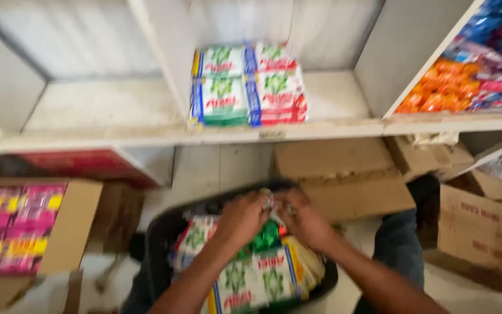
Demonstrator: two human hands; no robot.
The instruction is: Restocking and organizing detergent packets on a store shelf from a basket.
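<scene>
A black bin (159, 232) sits low in front of me, filled with green, white and red sachet packets (251, 279). Over its far rim, my left hand (240, 218) and my right hand (304, 220) are closed together on a small bunch of the packets (271, 200). The frame is blurred, so the grip itself is hard to make out. On the white shelf (117, 136) above, matching packets (245, 84) lie in two stacked rows.
An open cardboard box of pink and yellow sachets (13, 227) stands at the left. More cardboard boxes (350, 174) sit under the shelf, with another (483, 232) at the right. Orange and blue packets (460, 81) fill the right compartment. My knee (402, 244) is beside the bin.
</scene>
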